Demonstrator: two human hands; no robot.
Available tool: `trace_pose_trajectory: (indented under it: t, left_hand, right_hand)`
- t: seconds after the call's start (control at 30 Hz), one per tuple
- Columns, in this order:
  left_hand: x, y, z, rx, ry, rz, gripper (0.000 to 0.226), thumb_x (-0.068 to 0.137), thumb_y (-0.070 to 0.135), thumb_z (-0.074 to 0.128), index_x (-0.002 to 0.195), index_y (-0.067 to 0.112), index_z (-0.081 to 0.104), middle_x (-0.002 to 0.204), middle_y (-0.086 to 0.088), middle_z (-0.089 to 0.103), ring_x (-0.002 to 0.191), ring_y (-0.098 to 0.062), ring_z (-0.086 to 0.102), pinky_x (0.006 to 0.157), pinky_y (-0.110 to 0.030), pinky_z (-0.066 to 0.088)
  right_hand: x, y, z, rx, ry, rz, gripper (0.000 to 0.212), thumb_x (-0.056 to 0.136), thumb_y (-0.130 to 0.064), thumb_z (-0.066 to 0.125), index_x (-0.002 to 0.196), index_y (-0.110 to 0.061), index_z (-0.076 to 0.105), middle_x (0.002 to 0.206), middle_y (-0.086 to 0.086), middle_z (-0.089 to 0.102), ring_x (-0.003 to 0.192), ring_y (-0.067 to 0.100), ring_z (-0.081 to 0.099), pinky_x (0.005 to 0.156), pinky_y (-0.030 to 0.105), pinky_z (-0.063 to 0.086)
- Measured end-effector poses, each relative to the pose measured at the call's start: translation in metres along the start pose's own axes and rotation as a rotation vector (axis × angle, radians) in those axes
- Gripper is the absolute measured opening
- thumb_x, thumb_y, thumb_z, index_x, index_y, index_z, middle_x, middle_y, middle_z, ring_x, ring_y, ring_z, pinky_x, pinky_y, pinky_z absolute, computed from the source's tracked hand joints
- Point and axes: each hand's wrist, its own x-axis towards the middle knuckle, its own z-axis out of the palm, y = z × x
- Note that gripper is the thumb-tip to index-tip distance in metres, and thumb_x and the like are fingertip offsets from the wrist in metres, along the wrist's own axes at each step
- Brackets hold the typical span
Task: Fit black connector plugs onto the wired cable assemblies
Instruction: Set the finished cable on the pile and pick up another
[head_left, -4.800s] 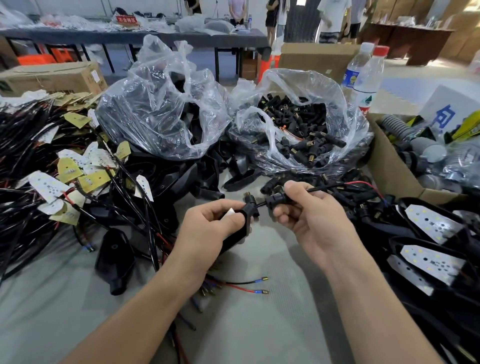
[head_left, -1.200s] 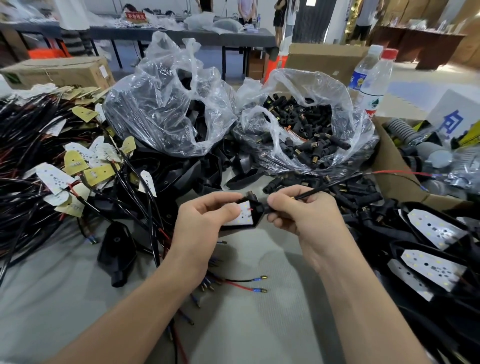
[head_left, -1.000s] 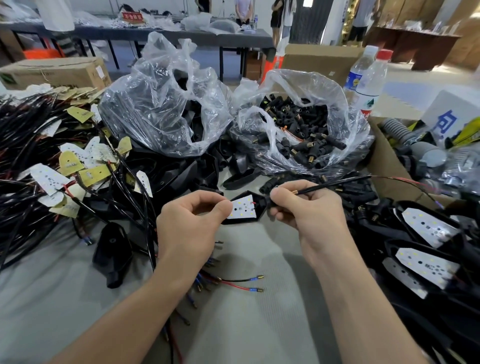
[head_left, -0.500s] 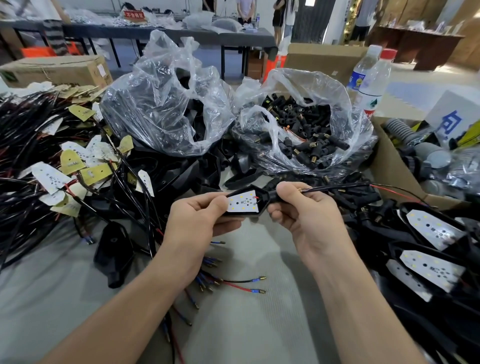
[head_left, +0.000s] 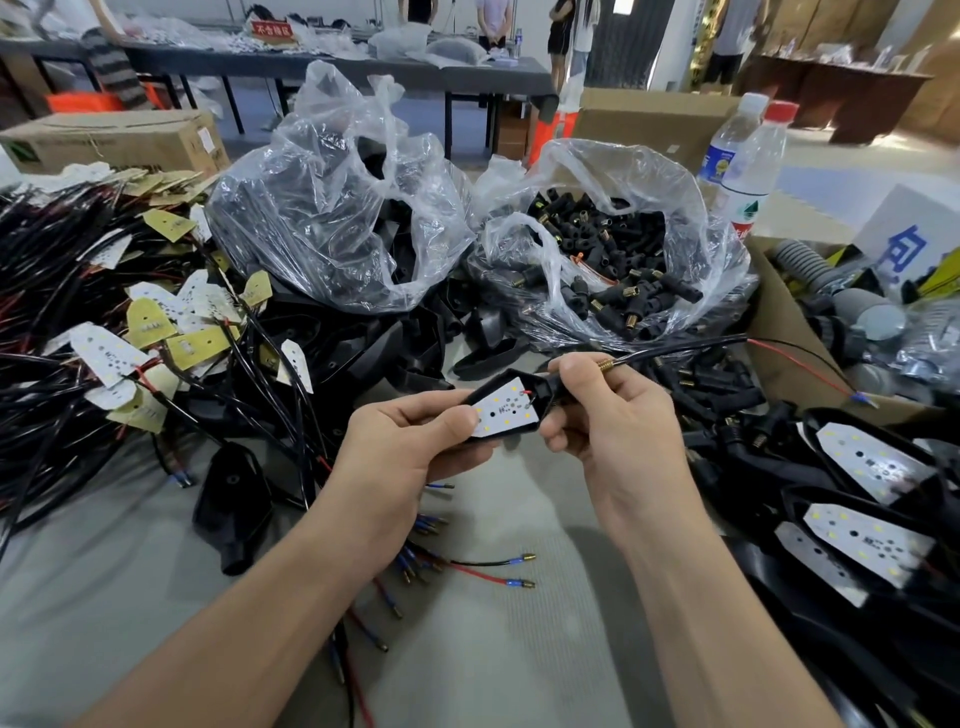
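My left hand (head_left: 405, 452) grips a black housing (head_left: 514, 431) with a white LED board (head_left: 504, 410) seated in it, face up. My right hand (head_left: 613, 415) pinches the black connector plug (head_left: 553, 387) at the housing's narrow end, and a brass threaded tip (head_left: 605, 365) shows above my thumb. From there the black cable (head_left: 685, 348) runs right, ending in a red wire (head_left: 810, 369). A clear bag of loose black connector plugs (head_left: 618, 265) lies open behind my hands.
A second clear bag of black housings (head_left: 332, 218) stands left of the plug bag. Wired LED boards (head_left: 130, 343) pile up at the left; fitted housings (head_left: 872, 499) lie at the right. A cardboard box (head_left: 779, 332), two bottles (head_left: 748, 161) and loose wire ends (head_left: 488, 571) surround me.
The housing has been turned so its LED board faces up, and my hands have drawn the cable through until the plug sits against the housing's narrow end.
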Motion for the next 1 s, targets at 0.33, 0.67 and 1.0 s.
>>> trace_pose_trajectory:
  t: [0.33, 0.67, 1.0]
  left_hand:
    - [0.001, -0.001, -0.004, 0.031, -0.033, 0.029, 0.023, 0.068, 0.011, 0.084, 0.090, 0.017, 0.084, 0.097, -0.014, 0.079, 0.085, -0.019, 0.077, 0.070, -0.022, 0.060]
    - [0.002, 0.001, 0.003, -0.037, 0.282, -0.016, 0.007, 0.093, 0.008, 0.070, 0.095, 0.004, 0.075, 0.089, -0.015, 0.079, 0.070, -0.022, 0.077, 0.061, -0.022, 0.059]
    - [0.005, 0.015, -0.001, -0.091, 0.229, -0.097, 0.009, 0.093, 0.005, 0.066, 0.089, 0.004, 0.074, 0.078, -0.013, 0.078, 0.059, -0.016, 0.074, 0.053, -0.020, 0.057]
  right_hand:
    - [0.000, 0.000, 0.000, -0.134, -0.006, -0.097, 0.016, 0.100, -0.018, 0.062, 0.091, -0.006, 0.068, 0.064, 0.009, 0.062, 0.046, 0.017, 0.054, 0.047, 0.025, 0.043]
    - [-0.009, -0.009, -0.009, -0.757, 0.685, -0.480, 0.032, 0.086, -0.047, 0.068, 0.076, -0.022, 0.051, 0.058, -0.008, 0.056, 0.064, 0.006, 0.054, 0.067, 0.026, 0.028]
    - [-0.020, -0.006, 0.014, -1.332, 0.163, -0.768, 0.026, 0.076, -0.012, 0.072, 0.098, -0.027, 0.075, 0.100, -0.011, 0.071, 0.106, 0.022, 0.060, 0.114, 0.039, 0.026]
